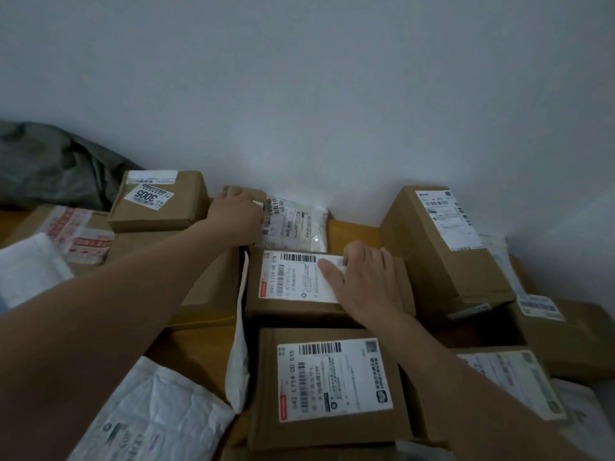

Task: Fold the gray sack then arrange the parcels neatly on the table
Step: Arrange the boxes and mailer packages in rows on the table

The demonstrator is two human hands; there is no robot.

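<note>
Behind the labelled cardboard box (293,307) under the spread, flat right grip (369,284), the left grip (234,216) pinches the white poly mailer (296,224).

Boxes (327,437) at 6 o'clock are showing matt brown cardboard, with smooth white paper labels (332,377). Pouch (296,224) at 12 o'clock is gleaming, glossy clear plastic. Mailer (149,414) at 7 o'clock is looking like crinkled white plastic, sack (50,168) at 10 o'clock like matt cloth, table (189,357) like varnished wood.

A plain white wall (332,78), dimly and evenly lit, fills the upper half of the view.
</note>
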